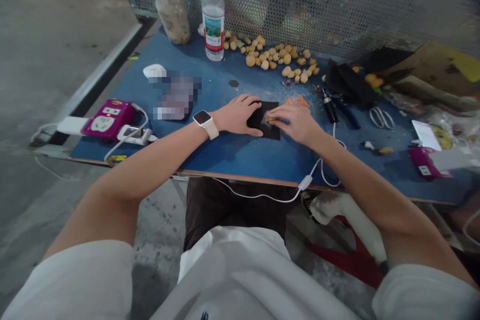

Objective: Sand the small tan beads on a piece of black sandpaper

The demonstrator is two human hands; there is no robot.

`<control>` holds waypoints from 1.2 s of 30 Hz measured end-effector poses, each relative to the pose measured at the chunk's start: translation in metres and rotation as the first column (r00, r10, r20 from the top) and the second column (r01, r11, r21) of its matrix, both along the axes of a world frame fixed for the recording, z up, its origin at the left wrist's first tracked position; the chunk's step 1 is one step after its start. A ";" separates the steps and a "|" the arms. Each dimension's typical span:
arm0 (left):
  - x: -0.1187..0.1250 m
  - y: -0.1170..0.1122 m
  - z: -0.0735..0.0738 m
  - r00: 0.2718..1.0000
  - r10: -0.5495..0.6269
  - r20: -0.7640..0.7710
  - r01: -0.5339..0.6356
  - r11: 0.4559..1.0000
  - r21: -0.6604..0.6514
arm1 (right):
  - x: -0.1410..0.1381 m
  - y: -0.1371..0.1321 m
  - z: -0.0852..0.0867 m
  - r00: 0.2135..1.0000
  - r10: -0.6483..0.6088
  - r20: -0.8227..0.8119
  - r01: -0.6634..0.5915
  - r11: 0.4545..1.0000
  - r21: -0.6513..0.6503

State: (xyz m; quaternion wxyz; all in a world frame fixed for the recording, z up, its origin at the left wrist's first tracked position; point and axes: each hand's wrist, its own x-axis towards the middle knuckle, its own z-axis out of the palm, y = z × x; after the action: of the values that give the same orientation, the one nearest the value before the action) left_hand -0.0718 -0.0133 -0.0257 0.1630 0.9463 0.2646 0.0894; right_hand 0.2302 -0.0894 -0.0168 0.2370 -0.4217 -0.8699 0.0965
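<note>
One small tan lump [268, 120] | pinched by right hand [294, 123] above black pad [268, 130] | left hand [236, 114] flat on pad's edge | hands close, nearly touching

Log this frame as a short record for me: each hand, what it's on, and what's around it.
left hand: fingers spread, resting on a black square sheet
left wrist: white-strapped smartwatch
right hand: pinching a small tan piece against the sheet
surface: blue table
beyond hands: heap of small round tan pieces, plastic water bottle
right side: pliers, scissors
left side: magenta power socket
</note>
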 end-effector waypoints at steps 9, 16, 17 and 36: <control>0.001 0.001 0.002 1.000 0.008 0.003 -0.008 1.000 -0.021 | -0.001 -0.004 0.002 0.998 -0.008 0.063 0.010 0.999 -0.036; 0.001 -0.002 0.008 0.999 0.018 -0.043 -0.019 0.999 -0.033 | -0.002 0.002 0.009 0.994 -0.105 0.021 0.106 0.993 -0.043; 0.001 -0.002 0.008 0.999 0.021 -0.046 -0.022 0.999 -0.029 | -0.003 0.000 0.008 0.996 -0.085 0.009 0.085 0.995 -0.059; -0.001 -0.001 0.007 1.000 -0.001 -0.029 0.001 1.000 -0.007 | -0.004 0.022 0.002 0.998 -0.043 -0.054 0.039 0.997 -0.060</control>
State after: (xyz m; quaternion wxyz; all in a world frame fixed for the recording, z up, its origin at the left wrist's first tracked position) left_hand -0.0730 -0.0144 -0.0184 0.1626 0.9470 0.2666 0.0749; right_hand 0.2257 -0.0670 -0.0146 0.2503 -0.4434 -0.8510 0.1288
